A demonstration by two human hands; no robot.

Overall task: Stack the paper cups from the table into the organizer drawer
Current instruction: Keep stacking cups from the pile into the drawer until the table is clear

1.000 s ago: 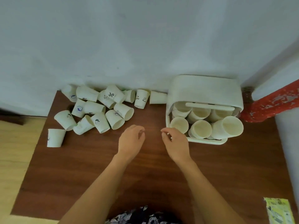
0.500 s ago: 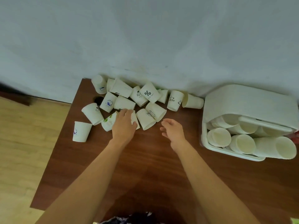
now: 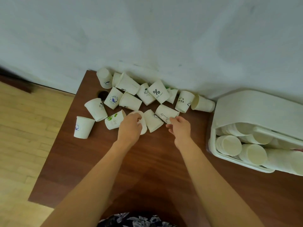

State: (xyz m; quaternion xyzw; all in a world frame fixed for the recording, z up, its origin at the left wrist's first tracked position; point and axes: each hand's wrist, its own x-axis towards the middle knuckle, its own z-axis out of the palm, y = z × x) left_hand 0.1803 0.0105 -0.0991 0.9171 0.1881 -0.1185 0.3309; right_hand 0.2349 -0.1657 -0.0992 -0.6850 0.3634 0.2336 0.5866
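Observation:
Several white paper cups with small prints lie scattered at the table's far left, among them one marked with a percent sign (image 3: pixel 158 93). My left hand (image 3: pixel 130 128) is closed around a plain paper cup (image 3: pixel 142 122) at the near edge of the pile, its rim showing past my fingers. My right hand (image 3: pixel 180 128) has its fingers apart, the tips touching the mouth of a tipped cup with an elephant print (image 3: pixel 164 113). The white organizer (image 3: pixel 255 108) stands at the right. Its drawer (image 3: pixel 213 145) is pulled out and holds several stacks of cups (image 3: pixel 228 145) on their sides.
The brown wooden table (image 3: pixel 147 169) stands against a pale wall. A round cable hole (image 3: pixel 103 95) sits among the cups near the left edge. One cup (image 3: pixel 82 127) stands upside down at the table's left edge, above the light wooden floor (image 3: pixel 24 128).
Both hands moved left from in front of the organizer to the cup pile. My left hand closed on a cup and my right hand reached the elephant cup. The view swung left.

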